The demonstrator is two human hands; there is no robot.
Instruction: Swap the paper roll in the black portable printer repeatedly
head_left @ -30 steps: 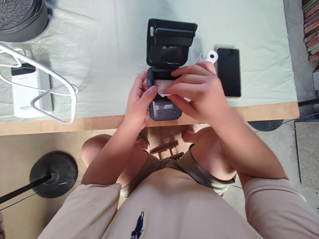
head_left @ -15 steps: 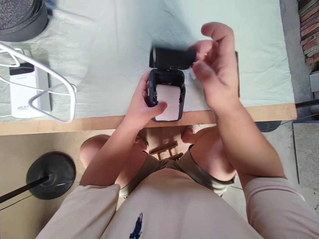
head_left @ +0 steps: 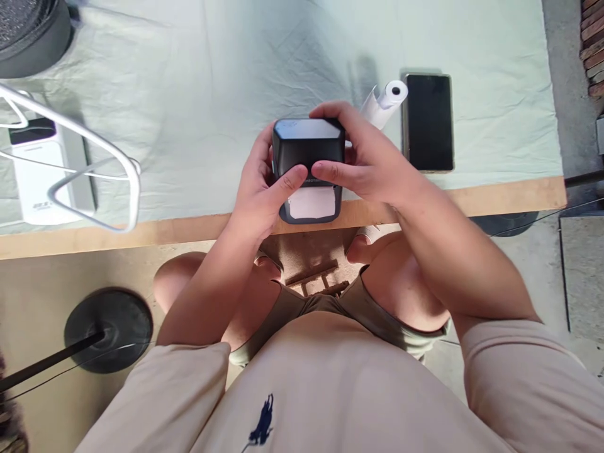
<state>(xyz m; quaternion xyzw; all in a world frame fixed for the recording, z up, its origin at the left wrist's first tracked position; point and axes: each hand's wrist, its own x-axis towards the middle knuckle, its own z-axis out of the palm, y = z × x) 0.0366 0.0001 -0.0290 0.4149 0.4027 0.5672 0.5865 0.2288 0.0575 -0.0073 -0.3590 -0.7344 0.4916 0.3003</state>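
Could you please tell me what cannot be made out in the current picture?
All in the head view:
- Inside of the black device: hidden by its lid.
- Inner end of the paper strip: hidden under that lid.
- Lid lettering: too small to read.
- Lower end of the white roll: hidden by the right hand.
- Round black object: cut off by the left and top edges.

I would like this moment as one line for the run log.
left hand: gripping printer | right hand: gripping printer | lid: down | paper strip: showing at front | paper roll: beside phone
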